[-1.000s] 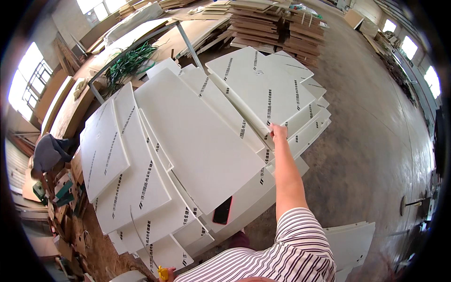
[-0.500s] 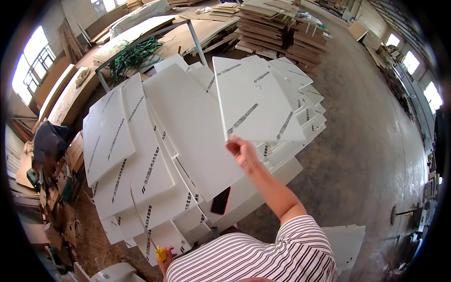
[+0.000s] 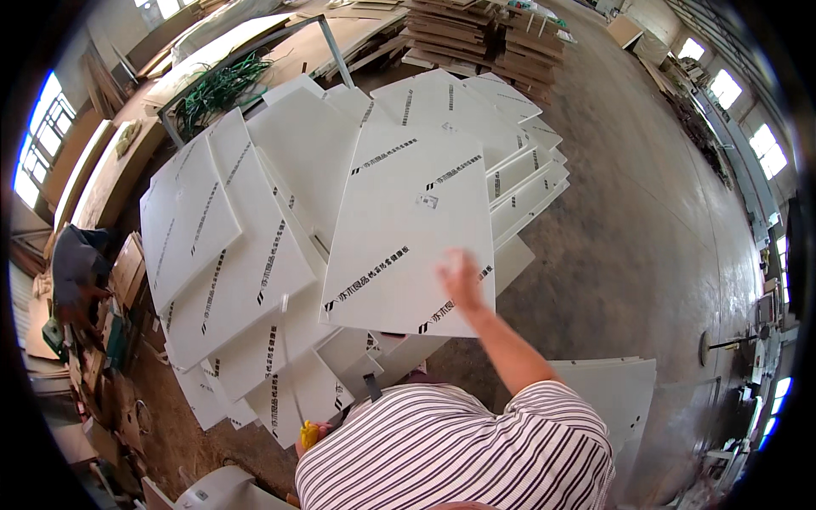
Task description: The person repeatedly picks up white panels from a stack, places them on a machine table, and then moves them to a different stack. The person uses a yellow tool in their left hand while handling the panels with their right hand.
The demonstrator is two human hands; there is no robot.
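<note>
In front of me a white panel (image 3: 399,229) with dark printed strips lies over the pile, its near edge toward my body. Above its lower right part is my right hand (image 3: 463,279), smeared by motion, so its fingers cannot be read. At the lower left, my left hand (image 3: 304,444) is closed round a yellow tape measure (image 3: 310,434). The thin blade (image 3: 293,387) stretches up from it across the panels. Most of the left fingers are hidden by the tape measure and my body.
More white panels (image 3: 272,246) lie overlapped to the left and right. Stacked brown boards (image 3: 450,34) stand behind, beside green strapping (image 3: 217,89) and a metal frame (image 3: 336,51). A person in dark clothing (image 3: 81,263) is at the far left. White panels (image 3: 608,395) rest low at the right.
The panel my right hand pinched by its corner has come down nearer to me, covering nearly all of the phone. My right hand has left that corner for a spot above the panel.
</note>
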